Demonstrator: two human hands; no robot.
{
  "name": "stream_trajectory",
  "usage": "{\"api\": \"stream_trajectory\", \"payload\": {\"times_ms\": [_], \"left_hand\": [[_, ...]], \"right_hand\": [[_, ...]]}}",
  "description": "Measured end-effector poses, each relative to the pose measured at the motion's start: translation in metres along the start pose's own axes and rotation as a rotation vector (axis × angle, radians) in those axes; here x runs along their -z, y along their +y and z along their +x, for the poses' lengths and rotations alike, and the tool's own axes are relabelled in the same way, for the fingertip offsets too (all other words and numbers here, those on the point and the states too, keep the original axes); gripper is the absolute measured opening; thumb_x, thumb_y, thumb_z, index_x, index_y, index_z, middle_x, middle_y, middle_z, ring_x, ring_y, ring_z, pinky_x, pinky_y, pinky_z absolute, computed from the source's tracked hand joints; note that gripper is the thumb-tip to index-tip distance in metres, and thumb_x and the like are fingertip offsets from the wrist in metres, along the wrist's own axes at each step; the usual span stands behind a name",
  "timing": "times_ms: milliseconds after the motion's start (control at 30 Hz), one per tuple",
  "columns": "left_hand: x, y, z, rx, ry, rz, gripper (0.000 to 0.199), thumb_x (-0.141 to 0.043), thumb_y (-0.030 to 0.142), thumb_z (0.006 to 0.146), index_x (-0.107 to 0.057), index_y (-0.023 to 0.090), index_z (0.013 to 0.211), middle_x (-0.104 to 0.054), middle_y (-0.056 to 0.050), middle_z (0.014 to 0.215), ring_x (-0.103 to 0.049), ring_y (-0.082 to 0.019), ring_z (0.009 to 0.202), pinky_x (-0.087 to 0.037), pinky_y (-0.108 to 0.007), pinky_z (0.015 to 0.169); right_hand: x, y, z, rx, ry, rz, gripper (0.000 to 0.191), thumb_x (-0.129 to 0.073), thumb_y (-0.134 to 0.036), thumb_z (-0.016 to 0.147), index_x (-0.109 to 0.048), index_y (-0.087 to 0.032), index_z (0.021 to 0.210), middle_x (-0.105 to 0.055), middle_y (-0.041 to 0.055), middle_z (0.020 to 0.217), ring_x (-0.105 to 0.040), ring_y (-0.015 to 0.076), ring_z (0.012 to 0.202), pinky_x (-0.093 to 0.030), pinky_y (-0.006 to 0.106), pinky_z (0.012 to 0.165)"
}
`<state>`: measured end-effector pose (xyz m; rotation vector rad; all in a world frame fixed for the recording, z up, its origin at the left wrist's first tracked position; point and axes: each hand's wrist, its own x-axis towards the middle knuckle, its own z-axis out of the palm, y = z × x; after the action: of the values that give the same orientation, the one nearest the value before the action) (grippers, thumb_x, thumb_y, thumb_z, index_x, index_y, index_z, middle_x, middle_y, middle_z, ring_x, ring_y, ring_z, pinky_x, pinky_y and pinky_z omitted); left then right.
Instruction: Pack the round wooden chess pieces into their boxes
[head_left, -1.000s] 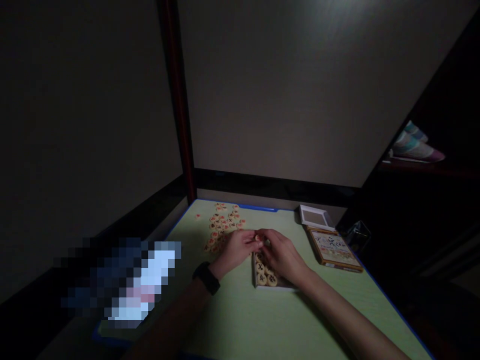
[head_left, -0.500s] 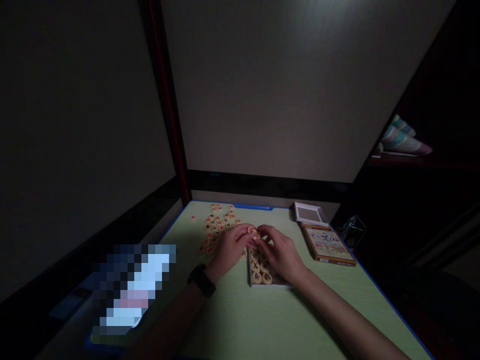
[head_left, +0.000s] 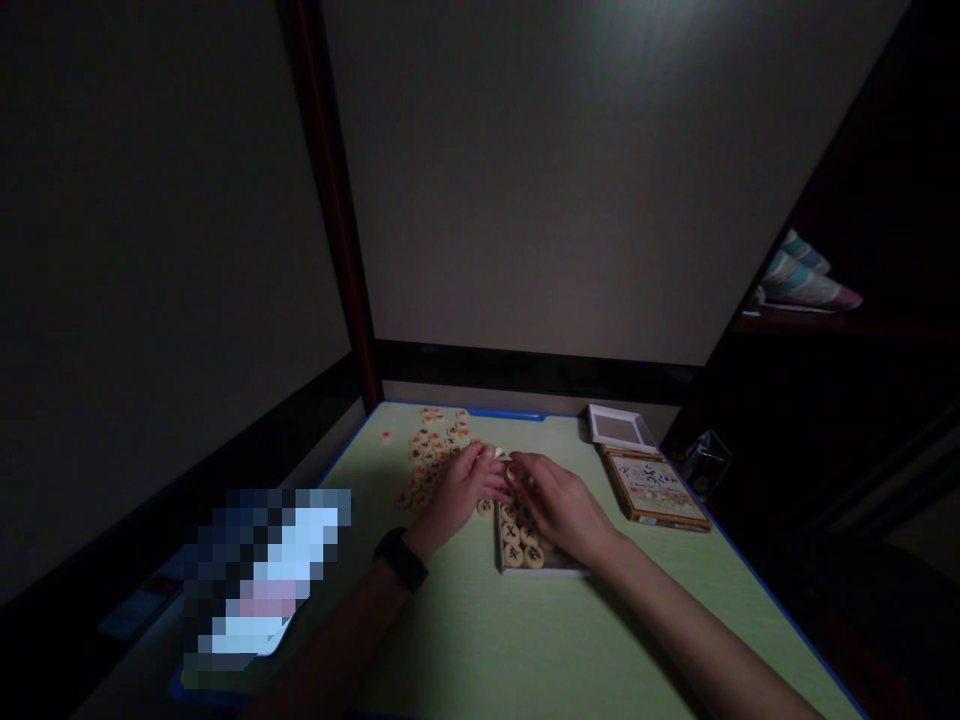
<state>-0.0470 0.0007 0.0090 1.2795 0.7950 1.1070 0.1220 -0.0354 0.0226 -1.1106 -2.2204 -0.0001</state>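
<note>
Above the far left corner of a shallow box (head_left: 501, 545), my left hand (head_left: 459, 492), with a dark watch on its wrist, has its fingers curled. A pale Chinese chess piece (head_left: 498, 453) shows at its fingertips. Facing it, my right hand (head_left: 559, 500) is closed over the box with thumb and fingers pinched around another piece, mostly covered. Round wooden pieces with black characters (head_left: 511, 531) lie in rows in the box's left side; my right hand hides much of the rest. Left of the box, loose red and black pieces (head_left: 426, 455) are spread, partly behind my left hand.
A printed Chinese chess box (head_left: 660, 488) and a white open tray (head_left: 618, 428) lie at the table's right edge. One piece (head_left: 386, 436) sits apart at the far left. A blurred-out bright object (head_left: 277, 570) is at the near left. A wall stands behind the green table (head_left: 450, 640).
My hands have parted slightly at the fingertips. The pieces bunched between them are now split, one at the left fingertips and one in the right hand's pinch.
</note>
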Motion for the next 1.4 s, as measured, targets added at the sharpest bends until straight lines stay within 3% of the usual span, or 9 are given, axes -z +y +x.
{"api": "stream_trajectory", "payload": {"times_ms": [133,300,433,667,967,1200,1400], "left_hand": [[0.002,-0.002,0.002,-0.013,-0.001,0.02,0.047,-0.063,0.059,0.077,-0.046,0.018,0.092,-0.071,-0.01,0.092,-0.071,-0.018,0.07,-0.059,-0.031,0.062],[0.006,-0.005,0.004,-0.057,0.019,0.038,0.044,-0.072,0.048,0.071,-0.047,0.018,0.09,-0.069,-0.003,0.077,-0.068,-0.015,0.062,-0.057,-0.028,0.061],[0.008,-0.005,0.003,-0.067,-0.016,0.08,0.039,-0.073,0.041,0.07,-0.054,0.015,0.093,-0.068,-0.001,0.072,-0.068,-0.015,0.062,-0.056,-0.027,0.062],[0.013,-0.01,0.003,-0.089,-0.08,0.251,0.039,-0.067,0.036,0.076,-0.067,0.011,0.106,-0.069,-0.004,0.074,-0.066,-0.015,0.066,-0.054,-0.027,0.064],[0.012,-0.011,0.004,-0.093,-0.085,0.313,0.044,-0.062,0.037,0.08,-0.066,0.01,0.115,-0.067,-0.004,0.076,-0.06,-0.013,0.063,-0.049,-0.024,0.059],[0.009,-0.007,0.001,-0.066,-0.101,0.293,0.04,-0.065,0.038,0.079,-0.066,0.011,0.109,-0.063,-0.001,0.069,-0.058,-0.012,0.06,-0.046,-0.023,0.058],[0.008,-0.01,0.001,-0.066,-0.102,0.182,0.035,-0.069,0.041,0.076,-0.052,0.017,0.095,-0.062,0.002,0.068,-0.061,-0.012,0.063,-0.046,-0.022,0.058]], "right_hand": [[0.023,0.004,-0.003,-0.07,-0.105,-0.123,0.042,-0.047,-0.014,0.09,-0.048,-0.018,0.132,-0.056,0.0146,0.119,-0.061,0.023,0.097,-0.052,0.034,0.081],[0.053,0.011,-0.025,-0.136,-0.33,-0.034,0.017,-0.051,-0.023,0.093,-0.064,-0.018,0.103,-0.06,0.0082,0.095,-0.06,0.0185,0.081,-0.047,0.028,0.073],[0.057,0.009,-0.041,-0.21,-0.428,0.042,0.018,-0.062,-0.029,0.088,-0.062,-0.018,0.103,-0.06,0.0062,0.094,-0.061,0.0194,0.083,-0.046,0.027,0.072],[0.044,0.006,-0.041,-0.277,-0.476,-0.033,0.019,-0.071,-0.025,0.078,-0.062,-0.018,0.093,-0.06,0.0062,0.098,-0.06,0.0199,0.086,-0.045,0.026,0.075],[0.038,0.009,-0.043,-0.299,-0.468,-0.086,0.027,-0.072,-0.025,0.076,-0.063,-0.019,0.102,-0.065,0.0072,0.099,-0.062,0.0201,0.085,-0.042,0.026,0.072],[0.043,0.006,-0.041,-0.299,-0.473,-0.097,0.022,-0.068,-0.02,0.075,-0.062,-0.018,0.096,-0.066,0.0061,0.094,-0.061,0.0192,0.081,-0.04,0.025,0.068],[0.046,0.002,-0.042,-0.263,-0.472,-0.117,0.023,-0.06,-0.013,0.075,-0.06,-0.018,0.097,-0.065,0.0064,0.097,-0.06,0.0181,0.08,-0.039,0.025,0.067]]}}
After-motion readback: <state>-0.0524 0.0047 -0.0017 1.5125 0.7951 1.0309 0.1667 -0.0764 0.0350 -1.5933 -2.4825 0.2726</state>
